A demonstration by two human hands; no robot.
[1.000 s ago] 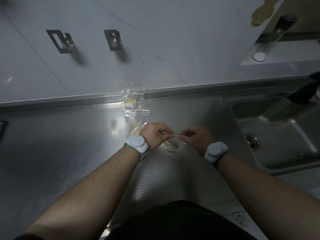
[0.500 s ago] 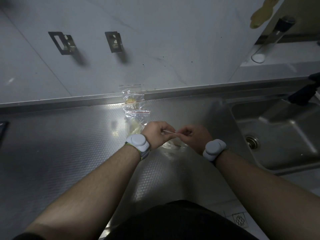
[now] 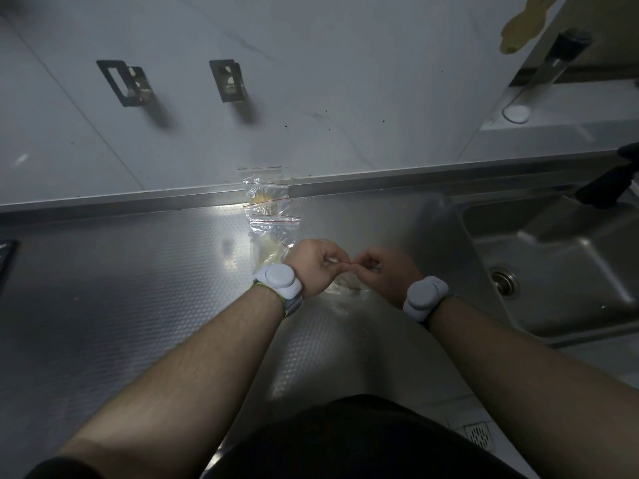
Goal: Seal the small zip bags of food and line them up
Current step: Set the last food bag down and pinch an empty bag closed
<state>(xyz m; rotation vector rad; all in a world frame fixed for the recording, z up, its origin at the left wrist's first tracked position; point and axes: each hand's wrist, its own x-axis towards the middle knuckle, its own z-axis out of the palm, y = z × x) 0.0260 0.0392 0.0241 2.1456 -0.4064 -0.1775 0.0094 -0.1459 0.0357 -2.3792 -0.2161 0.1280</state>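
Fingertips are meeting now at the middle of the bag's (image 3: 345,286) top strip: a second ago the left hand (image 3: 316,267) and right hand (image 3: 387,271) were pinching the strip a little apart, with a stretch of it showing between them, and half a second ago that gap was already narrowing. Both hands are now pinching the strip with thumbs and forefingers pressed together, knuckle to knuckle, so almost none of the zip is showing. The clear bag is hanging below the hands, its lower part lying on the counter (image 3: 138,288) near the middle, a little toward the sink (image 3: 553,271) edge.

Judging from this, the person is running the pinch along the zip to press it closed, and the closing of the gap suggests the seal on this bag is nearly finished, though whether the strip is fully locked cannot be told from here.

Behind the hands, other small bags (image 3: 273,219) with red zip lines are sitting in a row running back to the rear edge of the counter, the farthest one leaning against the wall (image 3: 311,98). That row is looking like the line-up, and this bag would likely be joining its near end.
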